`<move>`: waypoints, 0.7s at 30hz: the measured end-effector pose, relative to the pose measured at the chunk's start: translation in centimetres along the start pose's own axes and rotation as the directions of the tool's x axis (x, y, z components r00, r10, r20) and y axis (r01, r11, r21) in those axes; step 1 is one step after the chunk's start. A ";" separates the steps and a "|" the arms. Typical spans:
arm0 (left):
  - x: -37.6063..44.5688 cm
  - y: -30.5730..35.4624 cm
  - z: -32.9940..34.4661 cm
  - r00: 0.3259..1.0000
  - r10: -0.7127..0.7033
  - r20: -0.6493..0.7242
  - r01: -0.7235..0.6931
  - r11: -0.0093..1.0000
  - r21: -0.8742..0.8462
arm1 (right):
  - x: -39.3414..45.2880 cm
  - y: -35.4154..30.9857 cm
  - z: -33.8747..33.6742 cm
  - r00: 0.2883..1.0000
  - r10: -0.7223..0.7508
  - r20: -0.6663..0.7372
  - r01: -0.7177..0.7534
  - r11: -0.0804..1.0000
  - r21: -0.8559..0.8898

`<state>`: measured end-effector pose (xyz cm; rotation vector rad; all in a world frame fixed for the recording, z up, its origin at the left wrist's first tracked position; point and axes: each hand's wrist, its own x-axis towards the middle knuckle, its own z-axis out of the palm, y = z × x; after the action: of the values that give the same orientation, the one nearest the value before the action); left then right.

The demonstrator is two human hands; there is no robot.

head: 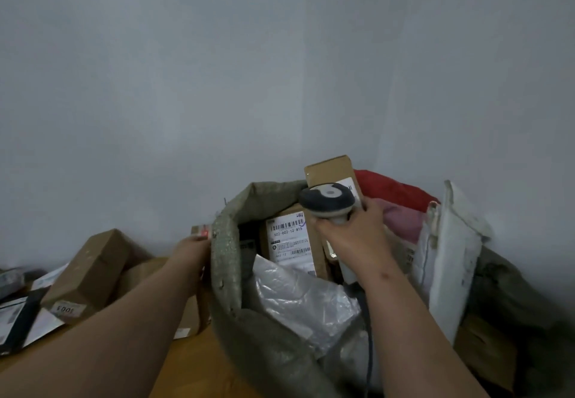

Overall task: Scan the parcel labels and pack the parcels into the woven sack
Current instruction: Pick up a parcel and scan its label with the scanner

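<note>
A grey-green woven sack (228, 276) stands open in the middle, stuffed with parcels: a cardboard box with a white barcode label (291, 242), a silvery plastic bag (298, 298), and a taller brown box (331, 169) at the back. My right hand (351, 232) grips the handle of a grey and white barcode scanner (326, 201) over the sack's mouth, its cable hanging down. My left hand (194, 246) reaches behind the sack's left rim, its fingers hidden. A small box (202, 231) with a red scanner glow shows right at that hand; whether the hand holds it is unclear.
Brown cardboard boxes (90, 273) and flat mailers (18, 320) lie on the wooden table (189, 363) to the left. Right of the sack stand a white padded mailer (451, 260), red (395, 192) and pink bags, and a dark sack. A plain grey wall is close behind.
</note>
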<state>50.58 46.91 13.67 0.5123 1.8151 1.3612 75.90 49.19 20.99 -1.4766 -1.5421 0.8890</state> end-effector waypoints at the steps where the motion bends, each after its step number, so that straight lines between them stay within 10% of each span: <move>1: 0.0 -1.3 -0.3 0.999 -0.047 -0.002 0.047 0.999 0.005 | 0.1 0.1 0.0 1.000 -0.001 -0.003 0.001 1.000 0.004; 5: 0.7 -5.6 -1.7 0.933 -0.334 0.133 0.330 0.943 0.046 | 0.7 0.4 -0.1 1.000 0.015 0.024 -0.016 1.000 0.018; 21: 3.6 -5.6 -4.7 0.876 -0.460 0.144 0.454 0.888 0.075 | 1.7 1.3 0.2 0.998 -0.042 0.035 0.043 0.999 -0.028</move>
<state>45.43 44.69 7.70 0.1808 1.6961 0.9332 76.25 50.98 19.86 -1.4499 -1.6118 0.8755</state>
